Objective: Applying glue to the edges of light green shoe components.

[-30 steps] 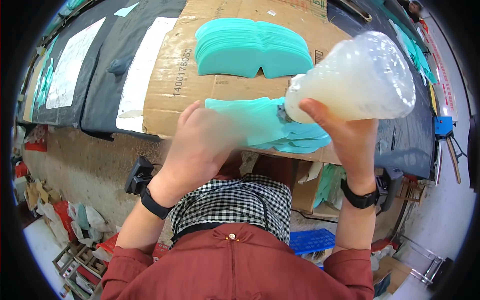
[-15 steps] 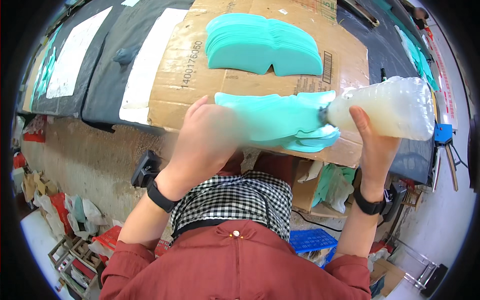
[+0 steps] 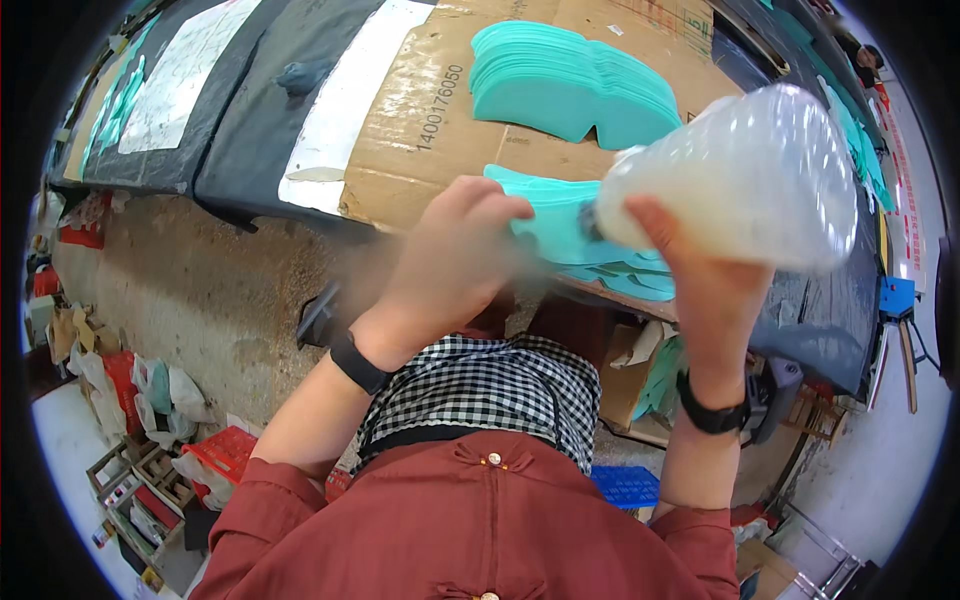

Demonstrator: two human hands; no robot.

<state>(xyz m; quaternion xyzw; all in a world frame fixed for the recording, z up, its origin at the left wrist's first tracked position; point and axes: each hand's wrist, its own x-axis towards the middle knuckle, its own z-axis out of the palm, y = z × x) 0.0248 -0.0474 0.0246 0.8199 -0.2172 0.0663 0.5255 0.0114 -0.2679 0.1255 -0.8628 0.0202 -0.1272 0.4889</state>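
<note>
My right hand [image 3: 705,265] is wrapped round a clear plastic bottle [image 3: 745,180] of cloudy whitish liquid. The bottle is tilted on its side, its dark tip [image 3: 588,221] pointing left at a small fanned stack of teal cut-out sheets [image 3: 560,190] by the near edge of the cardboard. At the left end of that stack is my left hand [image 3: 445,255], its upper fingers bent. Blur smears its lower fingers, so whether they grip a sheet is hidden. Farther back lies a thick, neat pile of teal sheets [image 3: 570,85] with a notched near edge.
Flattened cardboard [image 3: 400,140] covers part of the dark-topped table [image 3: 240,110]. White paper [image 3: 340,110] lies along its left side. A cardboard box [image 3: 625,390] with teal scraps and a blue crate [image 3: 625,485] are below. Bags and a red basket [image 3: 225,450] stand at lower left.
The bottle and my right hand have moved left, with the tip farther along the teal sheets. My left hand has shifted right. The whole view has also swung slightly.
</note>
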